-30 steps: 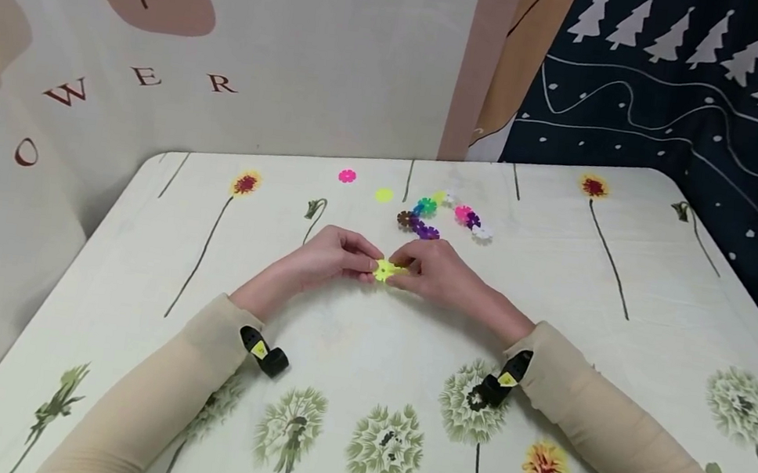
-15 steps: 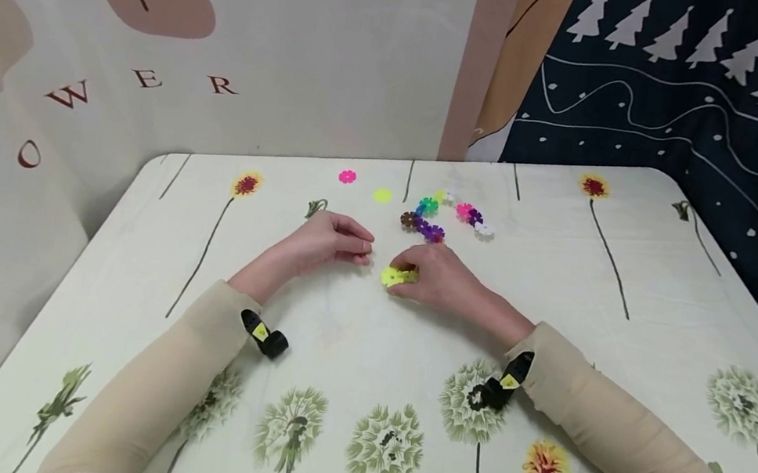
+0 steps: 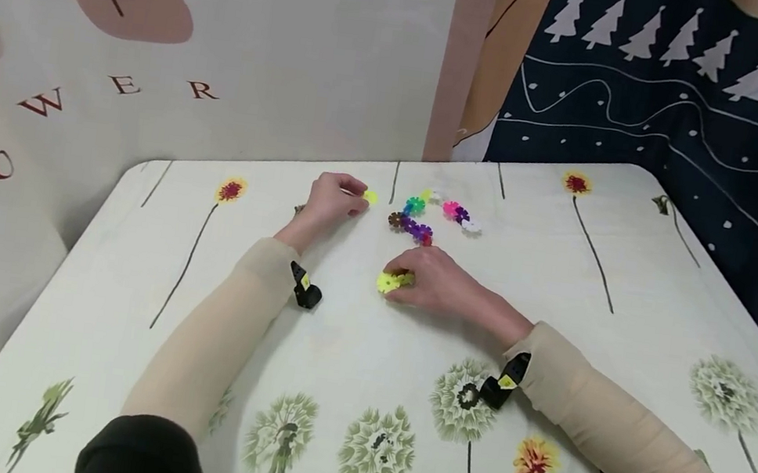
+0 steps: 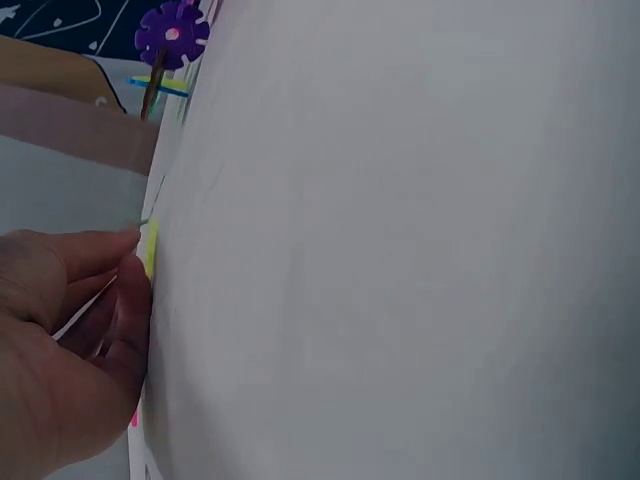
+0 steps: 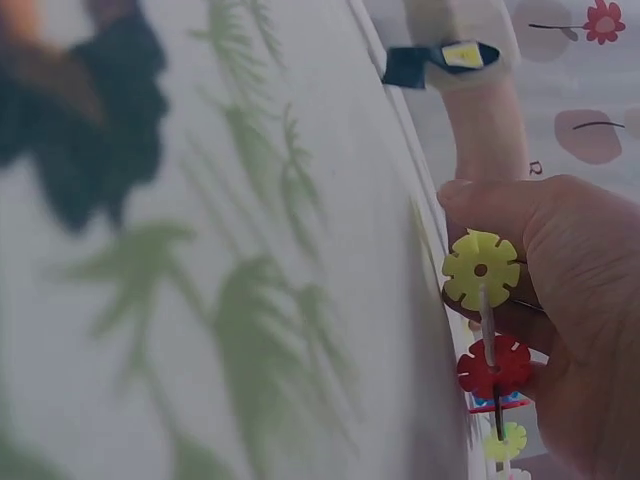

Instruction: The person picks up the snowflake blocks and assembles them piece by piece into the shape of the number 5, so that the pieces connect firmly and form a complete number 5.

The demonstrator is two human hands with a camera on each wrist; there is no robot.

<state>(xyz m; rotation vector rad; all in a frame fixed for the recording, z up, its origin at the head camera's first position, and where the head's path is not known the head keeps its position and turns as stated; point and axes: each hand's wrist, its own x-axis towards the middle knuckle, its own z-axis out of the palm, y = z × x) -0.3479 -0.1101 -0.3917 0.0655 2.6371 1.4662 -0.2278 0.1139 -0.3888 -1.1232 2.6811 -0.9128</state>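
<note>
My right hand (image 3: 436,279) pinches a small cluster of yellow interlocking discs (image 3: 389,282) just above the tabletop. In the right wrist view one yellow disc (image 5: 480,262) faces the camera, with a slotted rim; a pale disc stands edge-on below it. My left hand (image 3: 334,201) reaches to the far side of the table, its fingertips at a loose yellow disc (image 3: 370,197). In the left wrist view the thumb and index finger come close together beside that disc's edge (image 4: 152,248); a firm grip cannot be made out. A pink disc (image 4: 134,418) shows below the hand.
Beyond my right hand lies a joined chain of colored discs, with purple (image 3: 415,230), brown (image 3: 395,221) and green (image 3: 414,206) parts. To its right is a pink, purple and white group (image 3: 461,213). A wall hanging (image 3: 303,46) borders the table's far edge.
My left hand has let go of the yellow discs and moved away to the loose yellow disc, covering the pink one in the head view. My right hand keeps holding the cluster.
</note>
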